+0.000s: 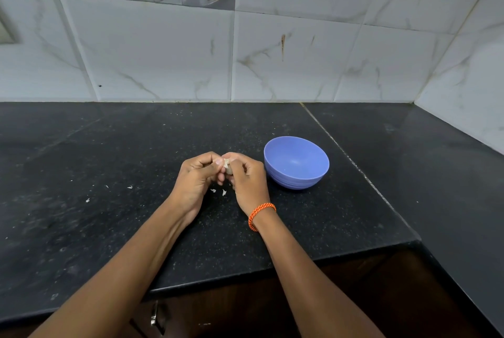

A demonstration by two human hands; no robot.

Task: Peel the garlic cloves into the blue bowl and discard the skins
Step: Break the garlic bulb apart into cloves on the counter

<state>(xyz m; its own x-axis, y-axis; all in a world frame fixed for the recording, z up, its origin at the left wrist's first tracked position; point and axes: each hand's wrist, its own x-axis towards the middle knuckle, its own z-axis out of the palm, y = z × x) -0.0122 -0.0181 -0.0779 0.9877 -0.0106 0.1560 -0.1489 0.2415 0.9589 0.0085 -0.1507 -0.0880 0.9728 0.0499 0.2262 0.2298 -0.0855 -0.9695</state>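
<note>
A pale garlic clove (pixel 226 165) is pinched between both hands above the black counter, mostly hidden by the fingers. My left hand (pixel 196 179) curls around it from the left. My right hand (pixel 245 179), with an orange cord bracelet on the wrist, grips it from the right. The blue bowl (pixel 296 166) stands just right of my right hand, and I see nothing inside it. Small white skin flakes (pixel 223 192) lie on the counter under my hands, with a few more scraps (pixel 129 187) further left.
The black granite counter (pixel 109 163) runs back to a white marble-tiled wall (pixel 272 51) and meets a side wall at the right corner. Its front edge steps back near my right forearm. A dark cabinet with a metal handle (pixel 154 313) is below.
</note>
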